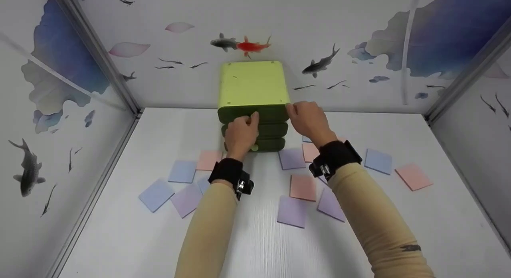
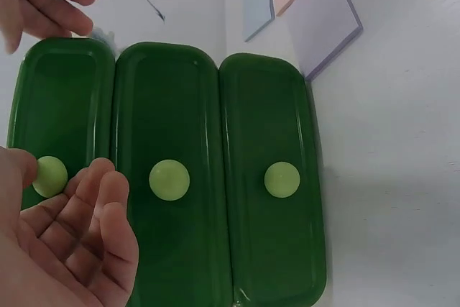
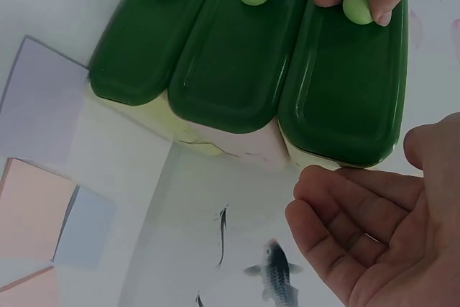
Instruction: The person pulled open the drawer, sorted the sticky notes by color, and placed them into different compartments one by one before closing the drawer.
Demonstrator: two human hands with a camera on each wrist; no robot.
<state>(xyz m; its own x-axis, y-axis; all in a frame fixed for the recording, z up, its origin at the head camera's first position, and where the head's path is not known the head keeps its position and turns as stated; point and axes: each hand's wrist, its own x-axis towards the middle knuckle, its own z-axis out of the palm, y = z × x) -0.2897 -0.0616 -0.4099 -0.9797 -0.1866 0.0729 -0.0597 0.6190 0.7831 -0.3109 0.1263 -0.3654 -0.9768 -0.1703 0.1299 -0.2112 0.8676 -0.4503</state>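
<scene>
A light-green drawer unit (image 1: 253, 84) with three dark-green drawer fronts stands against the back wall. In the left wrist view the drawers show round light-green knobs, such as the middle knob (image 2: 169, 180). My left hand (image 1: 242, 132) is at the top drawer, and its thumb and index finger pinch that drawer's knob (image 2: 50, 177). My right hand (image 1: 309, 118) is at the right end of the top drawer front (image 3: 348, 91). In the right wrist view its fingers are loosely bent, with the fingertips by the drawer's edge; whether they touch it I cannot tell.
Several square cards lie scattered on the white table (image 1: 259, 238). A blue card (image 1: 156, 195) is on the left, a purple card (image 1: 292, 211) lies in front, and a pink card (image 1: 413, 176) is at the right. Walls printed with fish enclose the back and sides.
</scene>
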